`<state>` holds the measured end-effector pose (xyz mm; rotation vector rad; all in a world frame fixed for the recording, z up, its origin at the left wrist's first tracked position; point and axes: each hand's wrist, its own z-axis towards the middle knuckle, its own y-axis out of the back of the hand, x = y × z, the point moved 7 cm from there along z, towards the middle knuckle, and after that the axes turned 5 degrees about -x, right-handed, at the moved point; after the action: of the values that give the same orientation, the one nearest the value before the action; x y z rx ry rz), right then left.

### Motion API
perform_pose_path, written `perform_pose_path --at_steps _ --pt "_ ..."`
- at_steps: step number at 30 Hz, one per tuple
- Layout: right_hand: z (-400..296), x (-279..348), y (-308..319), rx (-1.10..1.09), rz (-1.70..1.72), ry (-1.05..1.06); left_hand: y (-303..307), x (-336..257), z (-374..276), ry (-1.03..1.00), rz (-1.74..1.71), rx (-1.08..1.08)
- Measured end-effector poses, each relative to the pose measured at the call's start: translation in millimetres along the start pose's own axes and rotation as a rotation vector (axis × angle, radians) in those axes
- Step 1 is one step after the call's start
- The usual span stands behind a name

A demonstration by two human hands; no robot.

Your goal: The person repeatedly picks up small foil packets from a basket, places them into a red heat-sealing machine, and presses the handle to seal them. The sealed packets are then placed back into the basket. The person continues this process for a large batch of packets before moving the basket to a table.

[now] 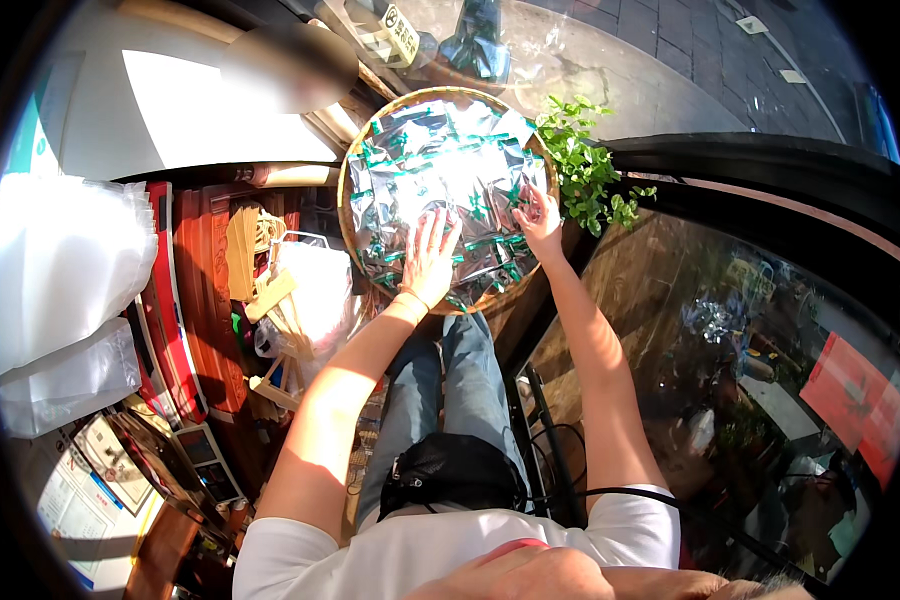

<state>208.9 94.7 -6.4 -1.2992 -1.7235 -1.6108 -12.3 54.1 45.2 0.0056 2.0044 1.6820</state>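
A round woven bamboo tray (pixel 343 202) is in front of me, its surface covered with rows of shiny silver foil packets (pixel 390 240) with green markings. Strong sunlight washes out the packets in the middle. My left hand (pixel 429 251) lies palm down on the packets near the centre, fingers extended and slightly apart. At the tray's right side, my right hand (pixel 541 221) has bent fingers touching the foil near the rim. Whether a packet is pinched between those fingers is hard to tell.
A leafy green plant (pixel 589 169) borders the tray's right rim. Left of me stand a carved red-brown wooden cabinet (pixel 202 300), wooden pieces (pixel 277 296) and stacked clear plastic bags (pixel 67 262). A glass pane (pixel 645 315) is on my right. Beyond the tray sits a dark glass bottle (pixel 476 52).
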Motion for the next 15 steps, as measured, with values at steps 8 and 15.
perform_pose_path --at_steps 8,15 --pt "-27.4 -53.8 54.2 -0.706 0.201 -0.215 21.1 63.6 22.8 0.202 -0.233 -0.325" --pt "-112.2 -271.0 -6.2 -0.569 0.534 -0.902 -3.3 238.3 48.5 0.674 -0.118 -0.558"
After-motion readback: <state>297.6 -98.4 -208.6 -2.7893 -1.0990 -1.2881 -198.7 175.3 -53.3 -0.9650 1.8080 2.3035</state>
